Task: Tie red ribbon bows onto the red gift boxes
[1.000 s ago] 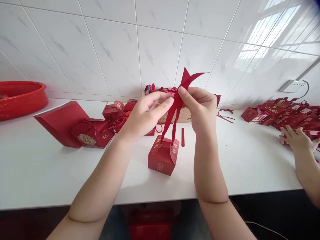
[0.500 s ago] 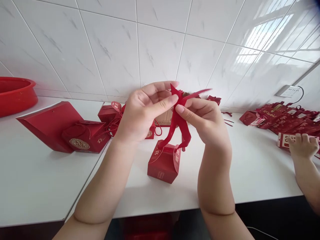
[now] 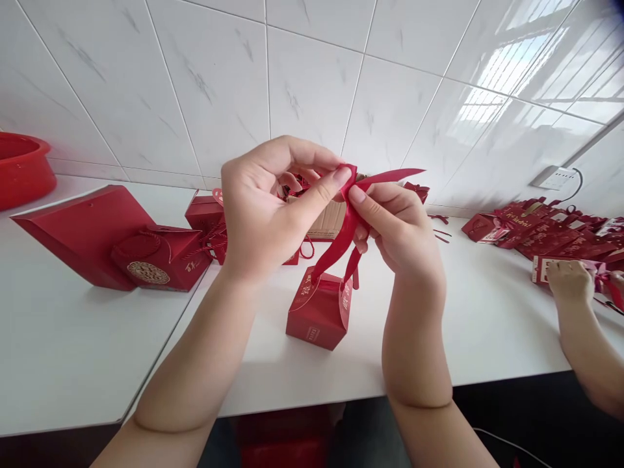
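A small red gift box [image 3: 318,318] with gold print stands upright on the white table. From its top, two strands of red ribbon [image 3: 334,250] run up to my hands. My left hand [image 3: 277,201] pinches the ribbon between thumb and fingers, where it is folded over. Just to the right, my right hand [image 3: 394,221] pinches the same ribbon, its thumb almost touching the left thumb. One loose ribbon end sticks out to the right above the right hand. The exact crossing of the ribbon is partly hidden by my fingers.
At left stand a large red bag [image 3: 82,234], a red box with a gold emblem [image 3: 163,263] and a red basin [image 3: 24,170]. Behind my hands is a cardboard box [image 3: 325,222]. Far right, another person's hand [image 3: 570,283] touches a box near several red boxes [image 3: 550,227].
My left hand has risen slightly and folded the ribbon's upper tip over. My right fingers have drawn the ribbon in closer. The other person's second hand has come into view with pink ribbon.
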Available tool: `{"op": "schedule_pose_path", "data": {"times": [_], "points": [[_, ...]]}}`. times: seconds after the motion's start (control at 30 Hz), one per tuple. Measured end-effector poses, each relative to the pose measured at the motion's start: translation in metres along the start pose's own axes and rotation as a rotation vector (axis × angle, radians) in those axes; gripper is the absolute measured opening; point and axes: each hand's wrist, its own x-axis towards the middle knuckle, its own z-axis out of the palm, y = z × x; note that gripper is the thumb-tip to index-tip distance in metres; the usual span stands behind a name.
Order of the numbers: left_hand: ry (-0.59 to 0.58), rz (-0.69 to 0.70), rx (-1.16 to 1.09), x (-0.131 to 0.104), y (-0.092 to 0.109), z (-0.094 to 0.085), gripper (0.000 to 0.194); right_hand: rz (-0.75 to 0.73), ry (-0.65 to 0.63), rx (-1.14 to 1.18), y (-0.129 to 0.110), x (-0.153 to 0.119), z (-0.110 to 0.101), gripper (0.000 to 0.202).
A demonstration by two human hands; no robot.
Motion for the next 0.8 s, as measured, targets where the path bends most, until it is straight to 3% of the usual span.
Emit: {"op": "schedule_pose_path", "data": {"times": [0.2,0.3,0.43,0.63,0.8], "points": [[-0.134,0.019,-0.010,0.000,0.012,-0.005,0.007,0.062,-0.081,0.062,-0.002,0.000,-0.003,0.031],[-0.387,-0.012,0.048,-0.001,0.019,-0.014,0.005,0.063,-0.078,0.064,-0.003,0.000,-0.007,0.031],[-0.727,-0.154,0.238,-0.002,0.021,-0.025,0.010,0.069,-0.088,0.063,-0.003,0.000,-0.013,0.031],[-0.905,-0.316,0.422,-0.001,0.017,-0.026,0.015,0.070,-0.098,0.012,-0.002,-0.002,-0.018,0.029],[-1.071,-0.404,0.487,-0.001,0.010,-0.022,0.014,0.035,-0.115,-0.128,-0.009,-0.007,-0.010,0.026]]}}
